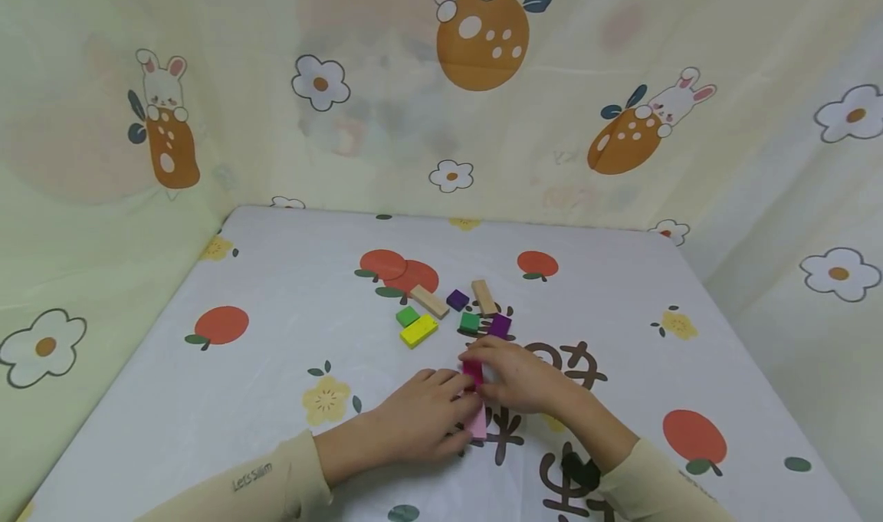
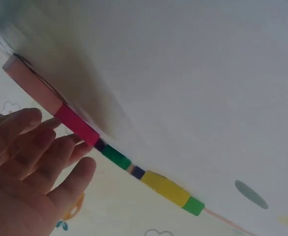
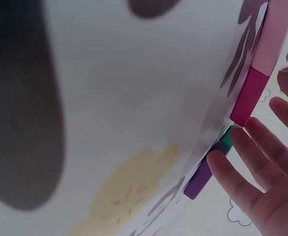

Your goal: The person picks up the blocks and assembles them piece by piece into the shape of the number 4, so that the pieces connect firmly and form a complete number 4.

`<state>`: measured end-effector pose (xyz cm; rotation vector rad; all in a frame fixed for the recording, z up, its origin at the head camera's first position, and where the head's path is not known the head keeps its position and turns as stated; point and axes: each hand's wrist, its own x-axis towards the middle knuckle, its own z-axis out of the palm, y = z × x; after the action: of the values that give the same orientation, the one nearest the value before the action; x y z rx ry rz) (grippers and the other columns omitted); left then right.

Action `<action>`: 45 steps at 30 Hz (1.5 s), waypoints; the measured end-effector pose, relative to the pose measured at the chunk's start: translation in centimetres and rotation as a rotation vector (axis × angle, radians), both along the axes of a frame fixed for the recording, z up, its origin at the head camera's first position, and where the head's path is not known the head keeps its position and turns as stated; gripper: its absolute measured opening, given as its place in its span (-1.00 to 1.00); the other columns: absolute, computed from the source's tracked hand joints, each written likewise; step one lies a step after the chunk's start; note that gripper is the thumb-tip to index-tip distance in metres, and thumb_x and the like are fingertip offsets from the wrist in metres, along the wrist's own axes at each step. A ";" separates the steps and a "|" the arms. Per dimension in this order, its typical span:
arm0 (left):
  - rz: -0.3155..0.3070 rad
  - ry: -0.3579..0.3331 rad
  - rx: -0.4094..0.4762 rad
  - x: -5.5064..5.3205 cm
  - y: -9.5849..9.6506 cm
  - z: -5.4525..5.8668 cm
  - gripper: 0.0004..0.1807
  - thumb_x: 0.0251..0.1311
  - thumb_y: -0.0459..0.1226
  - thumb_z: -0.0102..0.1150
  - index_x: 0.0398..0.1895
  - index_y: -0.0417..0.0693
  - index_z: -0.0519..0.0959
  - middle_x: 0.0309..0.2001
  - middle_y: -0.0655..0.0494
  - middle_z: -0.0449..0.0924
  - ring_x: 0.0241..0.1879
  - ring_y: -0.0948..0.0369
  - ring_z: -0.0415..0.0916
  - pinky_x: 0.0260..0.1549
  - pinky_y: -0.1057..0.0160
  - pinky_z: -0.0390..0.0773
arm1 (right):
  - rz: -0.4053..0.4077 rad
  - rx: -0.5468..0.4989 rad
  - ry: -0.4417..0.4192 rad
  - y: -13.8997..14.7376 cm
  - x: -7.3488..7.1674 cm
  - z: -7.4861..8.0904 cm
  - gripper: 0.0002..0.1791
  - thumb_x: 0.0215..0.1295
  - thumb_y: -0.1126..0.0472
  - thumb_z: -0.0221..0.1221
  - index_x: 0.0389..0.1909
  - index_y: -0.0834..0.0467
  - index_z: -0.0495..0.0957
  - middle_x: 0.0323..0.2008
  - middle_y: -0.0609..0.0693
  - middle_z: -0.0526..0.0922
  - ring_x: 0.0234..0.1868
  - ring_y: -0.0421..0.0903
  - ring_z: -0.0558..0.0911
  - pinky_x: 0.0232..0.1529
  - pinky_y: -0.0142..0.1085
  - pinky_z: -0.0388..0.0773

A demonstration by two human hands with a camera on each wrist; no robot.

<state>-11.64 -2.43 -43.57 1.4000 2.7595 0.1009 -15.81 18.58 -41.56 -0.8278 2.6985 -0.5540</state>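
Beneath my hands in the head view, a magenta block [image 1: 473, 369] and a light pink block [image 1: 478, 426] lie end to end in a line. My left hand [image 1: 424, 416] reaches over the pink block, fingertips along it and near where the two meet. From the right, my right hand [image 1: 520, 374] has its fingertips at the far end and right side of the magenta block. Both wrist views show extended, loosely spread fingers by the blocks [image 2: 77, 125] [image 3: 250, 97]. Beyond my right hand sits a purple block [image 1: 500, 325], with a green block [image 1: 470, 323] to its left.
Farther back lie a yellow block [image 1: 418, 331], a light green block [image 1: 408, 316], a dark purple block [image 1: 457, 300] and two plain wooden blocks [image 1: 429, 301] [image 1: 484, 298]. The printed tablecloth [image 1: 262, 399] runs back to a patterned curtain [image 1: 386, 139].
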 end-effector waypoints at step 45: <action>0.150 -0.094 -0.129 -0.3 0.6 0.1 -0.20 0.41 0.26 0.04 0.62 0.20 0.22 0.61 0.17 0.18 0.49 0.06 0.30 0.36 -0.01 0.45 | -0.177 0.170 0.220 -2.1 -6.0 -0.3 -0.57 0.33 0.23 0.36 0.22 0.08 0.65 0.06 0.11 0.71 -0.01 0.05 0.67 0.07 -0.05 0.70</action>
<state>-11.90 -1.79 -43.43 1.1276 2.7355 -0.0066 -21.77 16.47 -41.82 -0.6424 2.9892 -0.2762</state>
